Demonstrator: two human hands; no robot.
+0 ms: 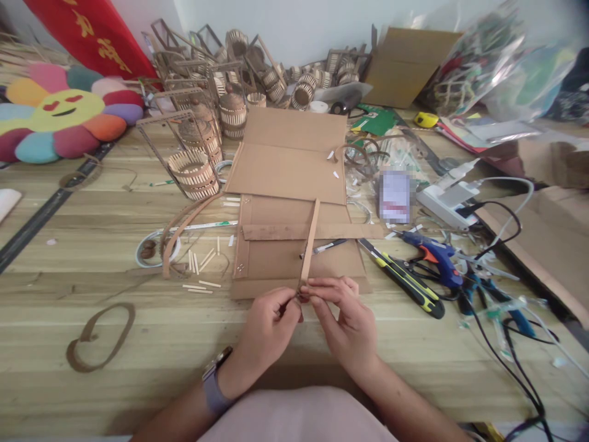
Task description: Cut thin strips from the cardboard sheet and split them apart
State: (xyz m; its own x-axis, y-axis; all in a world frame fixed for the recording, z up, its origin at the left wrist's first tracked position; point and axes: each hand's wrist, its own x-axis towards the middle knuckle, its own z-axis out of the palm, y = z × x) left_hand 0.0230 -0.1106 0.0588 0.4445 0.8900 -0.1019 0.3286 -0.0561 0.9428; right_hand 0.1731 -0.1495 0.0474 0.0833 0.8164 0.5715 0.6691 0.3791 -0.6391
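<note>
The person's left hand (271,325) and right hand (344,322) meet low in front of the torso, fingertips pinched close together, thumbs bent inward; both forearms angle in from the lower corners, wrists slightly raised.

From my view, the cardboard sheets (288,156) lie on the middle of the tabletop (151,380). Behind them stand the small baskets (233,113). On the left is the flower cushion (69,113); on the right lie the cutter (402,279) and, beyond it, the glue gun (435,258).

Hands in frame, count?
2. Left hand and right hand, close together at the near end of the flat brown strip, by the near edge of the cardboard. None look hidden.
</note>
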